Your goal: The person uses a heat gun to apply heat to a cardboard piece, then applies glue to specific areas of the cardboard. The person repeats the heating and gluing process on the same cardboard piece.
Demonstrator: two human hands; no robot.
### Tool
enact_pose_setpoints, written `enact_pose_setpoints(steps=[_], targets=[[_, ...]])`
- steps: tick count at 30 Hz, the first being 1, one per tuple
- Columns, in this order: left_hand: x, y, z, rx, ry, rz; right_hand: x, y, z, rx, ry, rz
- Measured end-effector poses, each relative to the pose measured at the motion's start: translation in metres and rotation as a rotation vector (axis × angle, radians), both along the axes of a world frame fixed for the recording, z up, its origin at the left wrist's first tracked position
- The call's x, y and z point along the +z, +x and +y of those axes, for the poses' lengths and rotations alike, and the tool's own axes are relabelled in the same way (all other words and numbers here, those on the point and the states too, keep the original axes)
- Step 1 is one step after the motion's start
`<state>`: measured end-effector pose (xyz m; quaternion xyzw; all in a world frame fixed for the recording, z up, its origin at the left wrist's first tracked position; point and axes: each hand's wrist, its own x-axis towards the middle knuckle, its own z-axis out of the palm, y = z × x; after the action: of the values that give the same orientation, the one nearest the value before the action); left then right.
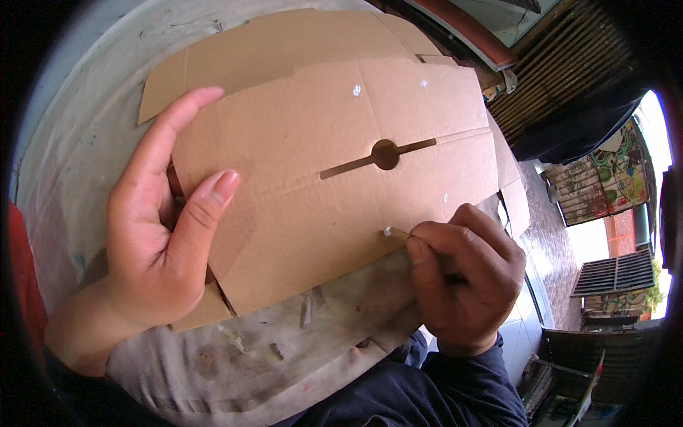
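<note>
A brown cardboard piece (299,142) with creases and a long narrow slot lies tilted before me. A round hole (385,154) sits midway along the slot. My left hand (163,206) grips its left edge, thumb on top and some fingers hidden behind. Pinched between the thumb and forefinger of my right hand (466,274) is a thin stick (402,233). The stick's tip touches a white dab (388,230) near the cardboard's lower edge. Other white dabs (356,90) mark the upper part and the right side.
Another flat cardboard sheet (242,53) lies behind the held one. Both are over a stained, pale cloth-like cover (92,156). Off to the right are a tiled floor (551,235), a slatted dark panel (565,67) and a painted wall (605,171).
</note>
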<state>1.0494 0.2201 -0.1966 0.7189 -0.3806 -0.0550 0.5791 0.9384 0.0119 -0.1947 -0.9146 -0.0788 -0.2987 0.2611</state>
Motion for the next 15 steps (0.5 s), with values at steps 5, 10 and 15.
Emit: enact_pose_setpoints(steps=[5, 10, 15], targets=[[0.006, 0.007, -0.019, 0.029, -0.019, -0.053, 0.004, 0.001, -0.018, -0.05, -0.045, -0.142], [0.007, 0.019, -0.038, 0.027, -0.05, -0.037, 0.011, -0.005, -0.048, -0.147, 0.027, -0.353], [0.007, 0.013, -0.036, 0.046, -0.059, -0.089, 0.021, 0.004, -0.08, -0.081, 0.007, -0.406]])
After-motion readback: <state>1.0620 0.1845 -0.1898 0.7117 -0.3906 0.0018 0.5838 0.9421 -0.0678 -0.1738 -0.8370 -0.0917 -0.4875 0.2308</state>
